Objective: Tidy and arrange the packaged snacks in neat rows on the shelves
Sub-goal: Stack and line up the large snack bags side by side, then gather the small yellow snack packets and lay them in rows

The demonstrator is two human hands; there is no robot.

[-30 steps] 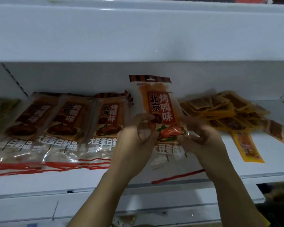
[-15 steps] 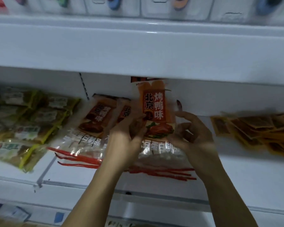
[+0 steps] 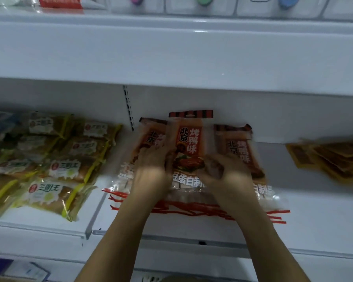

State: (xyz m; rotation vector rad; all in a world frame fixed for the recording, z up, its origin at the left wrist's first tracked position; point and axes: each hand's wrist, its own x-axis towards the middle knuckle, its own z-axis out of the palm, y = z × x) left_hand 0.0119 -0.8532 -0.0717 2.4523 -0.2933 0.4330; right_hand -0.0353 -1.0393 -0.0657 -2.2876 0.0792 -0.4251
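While both hands' grip pinches orange snack packet (image 3: pixel 189 147), shelf (image 3: pixel 314 202) apparently holds others.

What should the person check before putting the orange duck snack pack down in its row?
1. Both hands hold the middle pack: ok, left hand and right hand grip its lower half.
2. Pack faces front, upright: ok, label readable.
3. Neighbour packs lined up: not ok, left pack and right pack fan outward.
4. Red bottom edges even: not ok, they splay.
5. Clear of the divider: ok.
6. Yellow packets at right tidy: not ok, heaped loosely.
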